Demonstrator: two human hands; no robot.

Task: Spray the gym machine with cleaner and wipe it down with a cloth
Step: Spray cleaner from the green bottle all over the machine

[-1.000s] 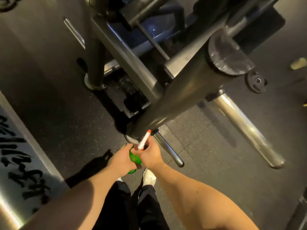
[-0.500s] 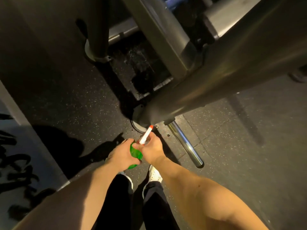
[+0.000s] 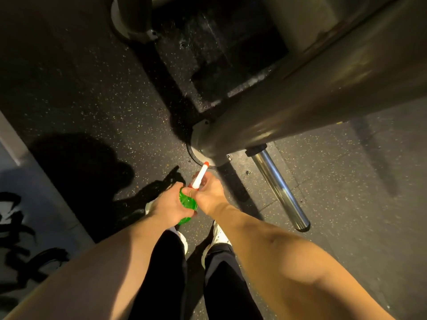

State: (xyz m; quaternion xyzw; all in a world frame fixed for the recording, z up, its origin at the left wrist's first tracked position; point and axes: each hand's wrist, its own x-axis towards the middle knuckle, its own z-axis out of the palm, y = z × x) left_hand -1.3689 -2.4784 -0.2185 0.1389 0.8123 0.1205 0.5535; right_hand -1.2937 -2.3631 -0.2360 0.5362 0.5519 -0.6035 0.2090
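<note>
A green spray bottle (image 3: 187,202) with a white, red-tipped nozzle (image 3: 200,176) is held low in front of me. My left hand (image 3: 168,204) grips the green body. My right hand (image 3: 209,195) grips the bottle's neck and trigger part, fingers curled. The nozzle points at the foot of the gym machine's thick grey steel post (image 3: 312,93), close to its round base plate (image 3: 197,146). No cloth is visible.
A chrome peg (image 3: 278,189) sticks out from the post toward the lower right. A second machine leg (image 3: 132,17) stands at the top left. Black speckled rubber floor (image 3: 87,93) lies all round; a pale wall panel with black lettering (image 3: 25,227) is at left. My white shoes (image 3: 218,234) are below.
The view has dropped and closed in on the machine's base; the post now fills the upper right. Both hands keep the same hold on the bottle, nozzle nearer the base plate.
</note>
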